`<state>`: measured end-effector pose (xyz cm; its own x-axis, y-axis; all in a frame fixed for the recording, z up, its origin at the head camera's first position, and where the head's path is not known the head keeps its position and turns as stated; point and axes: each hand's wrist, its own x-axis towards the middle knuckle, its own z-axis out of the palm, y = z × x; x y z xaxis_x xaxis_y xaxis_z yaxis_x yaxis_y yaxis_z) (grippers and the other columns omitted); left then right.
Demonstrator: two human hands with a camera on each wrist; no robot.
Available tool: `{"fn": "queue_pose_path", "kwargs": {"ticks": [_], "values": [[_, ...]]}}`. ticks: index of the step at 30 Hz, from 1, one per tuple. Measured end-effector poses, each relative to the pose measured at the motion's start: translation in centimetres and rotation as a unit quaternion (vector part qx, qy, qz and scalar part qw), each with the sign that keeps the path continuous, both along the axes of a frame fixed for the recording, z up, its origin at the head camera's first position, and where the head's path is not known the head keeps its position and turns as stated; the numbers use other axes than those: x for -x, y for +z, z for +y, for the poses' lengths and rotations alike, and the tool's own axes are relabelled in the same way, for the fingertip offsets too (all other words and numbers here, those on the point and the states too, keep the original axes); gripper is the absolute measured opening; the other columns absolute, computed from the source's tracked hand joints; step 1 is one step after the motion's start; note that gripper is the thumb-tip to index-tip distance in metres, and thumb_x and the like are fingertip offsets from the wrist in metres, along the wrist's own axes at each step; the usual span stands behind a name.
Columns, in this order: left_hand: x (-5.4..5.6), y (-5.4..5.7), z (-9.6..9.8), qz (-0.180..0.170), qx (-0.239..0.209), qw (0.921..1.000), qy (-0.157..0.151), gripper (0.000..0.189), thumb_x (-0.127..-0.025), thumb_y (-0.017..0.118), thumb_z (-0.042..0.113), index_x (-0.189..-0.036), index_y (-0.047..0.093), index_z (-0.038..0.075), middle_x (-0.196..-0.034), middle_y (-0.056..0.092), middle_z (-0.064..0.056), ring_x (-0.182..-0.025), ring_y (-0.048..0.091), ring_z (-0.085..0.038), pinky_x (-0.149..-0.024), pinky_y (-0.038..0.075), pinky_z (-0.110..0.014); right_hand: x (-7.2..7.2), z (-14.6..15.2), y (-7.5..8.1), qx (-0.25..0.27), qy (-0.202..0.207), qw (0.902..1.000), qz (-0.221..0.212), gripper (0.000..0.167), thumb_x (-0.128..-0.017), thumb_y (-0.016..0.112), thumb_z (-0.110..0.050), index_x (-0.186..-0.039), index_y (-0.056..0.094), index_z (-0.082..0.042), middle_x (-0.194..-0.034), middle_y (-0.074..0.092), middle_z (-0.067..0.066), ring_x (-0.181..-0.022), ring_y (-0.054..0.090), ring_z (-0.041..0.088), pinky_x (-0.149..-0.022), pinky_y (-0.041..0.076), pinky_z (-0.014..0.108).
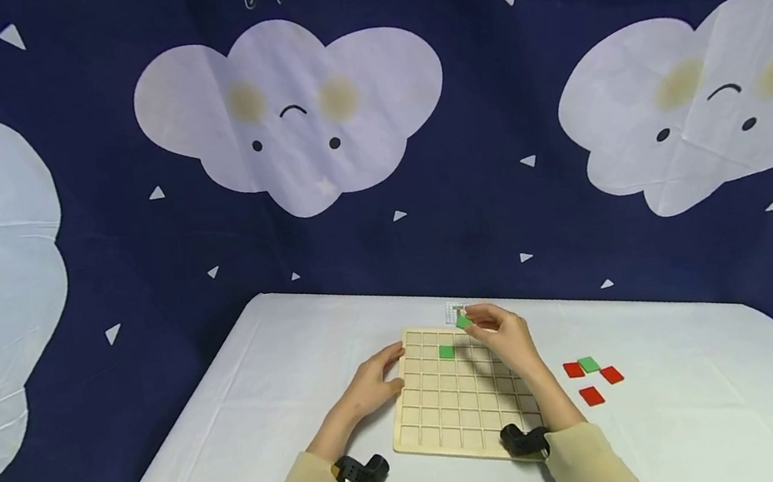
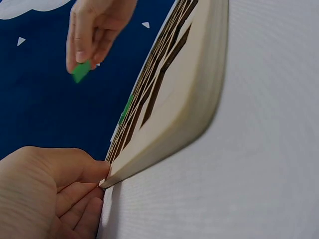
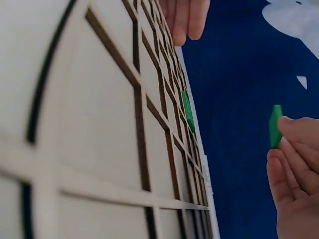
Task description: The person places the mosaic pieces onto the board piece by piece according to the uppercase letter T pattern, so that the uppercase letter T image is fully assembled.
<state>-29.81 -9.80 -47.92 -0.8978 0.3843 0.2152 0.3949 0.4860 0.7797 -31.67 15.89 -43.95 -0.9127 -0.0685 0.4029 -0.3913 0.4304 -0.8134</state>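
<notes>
Between the thumb and fingertips of my right hand is a small square green tile, raised above the far edge of a pale wooden grid board. A second green tile lies in a cell near the board's far side. My left hand rests at the board's left edge. In the left wrist view, its thumb touches the rim, and the other fingers lie beside it, partly hidden.
Right of the board lie red tiles and a loose green tile. A small printed card sits behind the board. The white table meets a dark blue cloud-patterned backdrop.
</notes>
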Motion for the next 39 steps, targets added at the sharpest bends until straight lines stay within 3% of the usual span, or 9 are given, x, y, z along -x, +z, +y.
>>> {"fn": "queue_pose_path", "kwargs": {"ticks": [8, 17, 24, 34, 39], "values": [[0.0, 0.1, -0.2, -0.005, 0.000, 1.0000, 0.002, 0.064, -0.081, 0.061, -0.001, -0.140, 0.037, -0.006, -0.136, 0.049, -0.018, -0.130, 0.040, -0.031, -0.109, 0.031, -0.039, 0.6, 0.6, -2.8, -0.029, 0.018, 0.9987, -0.037, 0.033, -0.082, 0.071, -0.004, -0.114, 0.065, -0.001, -0.104, 0.068, 0.011, -0.093, 0.064, 0.026, -0.082, 0.054, 0.034], [-0.2, 0.3, -0.3, -0.008, 0.004, 1.0000, 0.005, 0.064, -0.082, 0.062, -0.001, -0.140, 0.037, -0.006, -0.136, 0.049, -0.018, -0.129, 0.040, -0.032, -0.109, 0.032, -0.041, 0.6, 0.6, -4.6, -0.088, 0.047, 0.9950, -0.001, 0.029, -0.080, 0.072, -0.003, -0.109, 0.068, -0.004, -0.098, 0.069, 0.005, -0.085, 0.064, 0.020, -0.075, 0.055, 0.030], [-0.1, 0.1, -0.4, -0.005, -0.006, 1.0000, 0.000, 0.063, -0.082, 0.061, -0.001, -0.140, 0.037, -0.006, -0.136, 0.049, -0.018, -0.130, 0.040, -0.032, -0.109, 0.031, -0.041, 0.5, 0.6, -4.8, -0.111, 0.048, 0.9927, 0.001, 0.028, -0.080, 0.073, -0.004, -0.108, 0.069, -0.005, -0.099, 0.069, 0.004, -0.088, 0.064, 0.020, -0.078, 0.054, 0.031], [-0.2, 0.0, -0.1, 0.002, 0.002, 1.0000, -0.002, 0.063, -0.081, 0.062, -0.002, -0.140, 0.038, -0.006, -0.135, 0.050, -0.018, -0.130, 0.039, -0.032, -0.110, 0.030, -0.043, 0.4, 0.9, -4.9, -0.082, 0.056, 0.9951, 0.002, 0.027, -0.081, 0.073, -0.005, -0.108, 0.070, -0.006, -0.100, 0.069, 0.005, -0.087, 0.065, 0.020, -0.076, 0.055, 0.030], [0.0, 0.1, 0.0, 0.003, 0.000, 1.0000, -0.003, 0.063, -0.081, 0.062, -0.002, -0.140, 0.038, -0.006, -0.135, 0.050, -0.018, -0.130, 0.040, -0.033, -0.109, 0.031, -0.042, 0.3, 0.9, -3.3, -0.039, 0.051, 0.9978, -0.013, 0.028, -0.084, 0.071, -0.010, -0.111, 0.068, -0.002, -0.102, 0.069, 0.008, -0.089, 0.065, 0.020, -0.077, 0.054, 0.025]]}}
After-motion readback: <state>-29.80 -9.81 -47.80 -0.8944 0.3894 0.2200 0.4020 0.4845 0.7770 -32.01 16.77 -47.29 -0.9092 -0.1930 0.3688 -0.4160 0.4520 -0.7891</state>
